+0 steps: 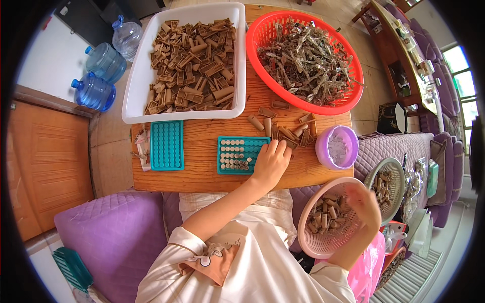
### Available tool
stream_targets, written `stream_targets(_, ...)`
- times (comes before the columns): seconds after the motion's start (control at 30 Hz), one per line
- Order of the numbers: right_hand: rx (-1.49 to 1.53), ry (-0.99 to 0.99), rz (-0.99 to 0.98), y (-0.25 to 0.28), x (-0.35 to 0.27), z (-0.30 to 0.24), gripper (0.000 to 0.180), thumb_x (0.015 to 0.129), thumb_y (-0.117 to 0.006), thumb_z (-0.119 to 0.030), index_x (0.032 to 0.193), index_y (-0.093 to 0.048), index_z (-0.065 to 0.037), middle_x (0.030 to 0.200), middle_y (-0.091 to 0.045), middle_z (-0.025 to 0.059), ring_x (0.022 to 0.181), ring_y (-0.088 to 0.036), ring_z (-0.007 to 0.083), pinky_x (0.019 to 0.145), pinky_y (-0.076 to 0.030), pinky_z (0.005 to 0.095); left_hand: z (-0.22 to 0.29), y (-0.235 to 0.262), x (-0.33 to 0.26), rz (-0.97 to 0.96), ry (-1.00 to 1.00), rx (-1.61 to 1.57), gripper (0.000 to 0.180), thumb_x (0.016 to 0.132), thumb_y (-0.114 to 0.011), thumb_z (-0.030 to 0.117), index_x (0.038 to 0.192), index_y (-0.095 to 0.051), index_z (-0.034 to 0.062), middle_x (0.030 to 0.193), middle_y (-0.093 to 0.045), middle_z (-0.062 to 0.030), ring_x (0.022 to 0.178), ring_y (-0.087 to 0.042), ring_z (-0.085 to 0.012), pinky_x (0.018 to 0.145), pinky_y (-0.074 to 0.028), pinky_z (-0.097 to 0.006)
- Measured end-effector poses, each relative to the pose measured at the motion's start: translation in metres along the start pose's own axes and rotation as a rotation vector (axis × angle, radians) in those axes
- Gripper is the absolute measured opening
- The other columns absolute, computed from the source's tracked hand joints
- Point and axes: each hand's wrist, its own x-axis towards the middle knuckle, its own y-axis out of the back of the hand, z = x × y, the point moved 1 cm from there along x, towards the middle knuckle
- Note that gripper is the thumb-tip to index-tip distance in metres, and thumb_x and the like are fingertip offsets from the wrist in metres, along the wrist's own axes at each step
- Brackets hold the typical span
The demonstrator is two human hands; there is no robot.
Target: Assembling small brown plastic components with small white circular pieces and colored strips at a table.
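Observation:
My left hand [273, 160] lies over the right end of a teal tray [219, 157], its fingers curled down beside loose brown plastic casings [288, 134]. What its fingertips grip, if anything, is hidden. Small round whitish pieces [233, 149] fill several rows of this tray's pockets, and a few lie loose near the lower rows. My right hand [365, 204] is smeared by motion above the rim of a pink basket [306, 233], which holds brown casings. Its fingers cannot be made out.
A white bin [132, 96] of brown casings and a red basket [256, 56] of clear-and-metallic strips stand at the back. A second teal tray [167, 145] lies left; a purple tub [352, 146] stands right. Beyond the pink basket is a grey basket [399, 174].

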Motion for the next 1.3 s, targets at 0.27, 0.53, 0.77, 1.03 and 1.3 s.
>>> stream_targets(0.27, -0.091, 0.201, 0.638, 0.006, 0.192, -0.061, 0.028, 0.075, -0.059, -0.019, 0.098, -0.057, -0.003, 0.078, -0.058, 0.0109, 0.070, -0.055, 0.0169, 0.066, -0.043, 0.0279, 0.001, 0.044, -0.015, -0.068, 0.278, -0.707, 0.012, 0.078, -0.054, 0.010, 0.088, -0.052, 0.0034, 0.087, -0.054, -0.0093, 0.076, -0.055, -0.0222, 0.063, -0.047, -0.033)
stream_targets(0.53, 0.067, 0.377, 0.734, 0.009, 0.259, -0.065, 0.023, 0.078, -0.057, -0.020, 0.091, -0.060, -0.002, 0.079, -0.060, 0.0095, 0.075, -0.058, 0.0207, 0.068, -0.045, 0.0293, -0.013, 0.059, -0.058, -0.141, 0.608, -1.445, 0.027, 0.077, -0.053, 0.001, 0.102, -0.046, 0.0070, 0.086, -0.053, -0.0047, 0.072, -0.052, -0.0110, 0.064, -0.045, -0.019)
stream_targets(0.77, 1.332, 0.614, 0.323, 0.042, 0.230, -0.101, 0.025, 0.088, -0.044, -0.014, 0.109, -0.049, -0.002, 0.092, -0.058, 0.0077, 0.083, -0.058, 0.0173, 0.077, -0.048, 0.0315, -0.016, 0.067, -0.058, 0.002, 0.817, -1.988, 0.024, 0.088, -0.035, 0.011, 0.112, -0.035, 0.0104, 0.089, -0.048, -0.0043, 0.071, -0.052, -0.0111, 0.065, -0.045, -0.024)
stream_targets(1.03, 1.367, 0.636, 0.020, 0.016, 0.190, -0.131, 0.029, 0.084, -0.045, -0.005, 0.113, -0.047, -0.001, 0.085, -0.054, 0.0072, 0.074, -0.054, 0.0125, 0.068, -0.046, 0.0292, -0.025, 0.072, -0.068, -0.061, 0.781, -2.012, 0.026, 0.085, -0.036, 0.011, 0.111, -0.034, 0.0095, 0.078, -0.045, -0.0020, 0.054, -0.040, -0.0053, 0.048, -0.035, -0.019)
stream_targets(1.3, 0.104, 0.834, 0.243, -0.093, 0.073, -0.165, 0.038, 0.060, -0.064, 0.004, 0.096, -0.060, -0.005, 0.076, -0.056, 0.0071, 0.069, -0.055, 0.0212, 0.071, -0.046, 0.0336, -0.027, 0.126, -0.069, 0.303, 0.549, -1.961, 0.033, 0.082, -0.049, 0.016, 0.112, -0.040, 0.0061, 0.078, -0.047, -0.0022, 0.048, -0.033, -0.0022, 0.041, -0.028, -0.016)
